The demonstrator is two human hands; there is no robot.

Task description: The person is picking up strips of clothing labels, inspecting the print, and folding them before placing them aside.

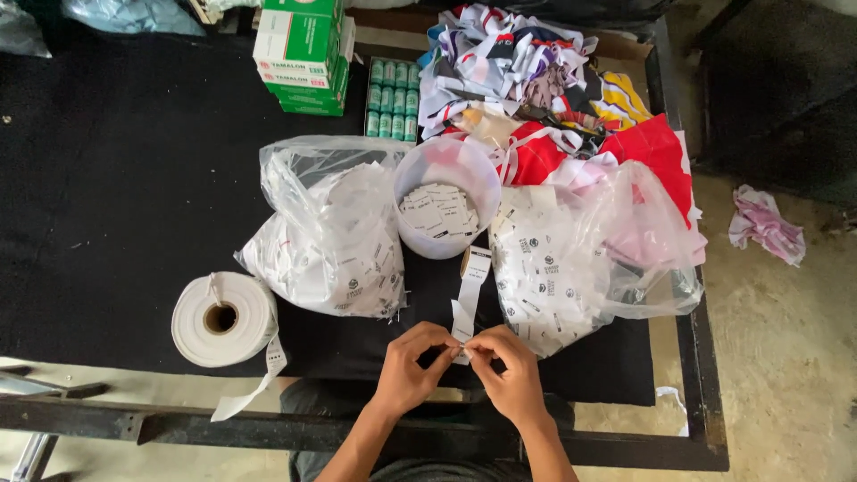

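Observation:
My left hand (411,366) and my right hand (509,370) meet at the table's near edge. Both pinch the free end of a white label strip (468,299) between fingertips. The strip runs up to a small label roll (474,261) standing beside a white plastic tub (406,170) holding cut labels. A clear bag of white labels (335,241) lies left of the strip. Another clear bag of labels (562,268) lies to its right.
A large white tape roll (223,319) with a hanging tail sits at the near left on the black table cover (116,178). Green boxes (303,54), a tray of green spools (391,96) and a heap of coloured fabric scraps (544,80) lie at the back.

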